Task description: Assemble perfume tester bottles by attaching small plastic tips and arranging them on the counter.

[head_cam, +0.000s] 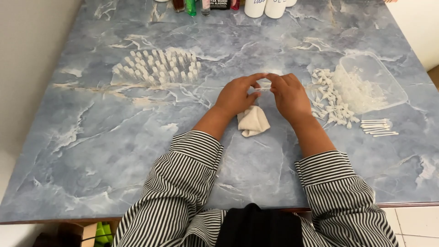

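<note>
Two hands, the left hand (235,96) and right hand (289,95), meet above a blue marbled worktop (91,137), fingers pinched on a small clear tube (264,89) over a crumpled cream cloth (253,121). Rows of capped vials (157,67) stand finished at left; loose white parts (331,100) and a clear tub (372,82) wait at right. The tube's detail is unclear, and bottles at the far edge are cut off.

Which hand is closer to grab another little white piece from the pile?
Probably the right hand. The pile of small white pieces and the clear tub lie just beside it, while the left hand sits farther away; both pinch a small clear piece.
</note>
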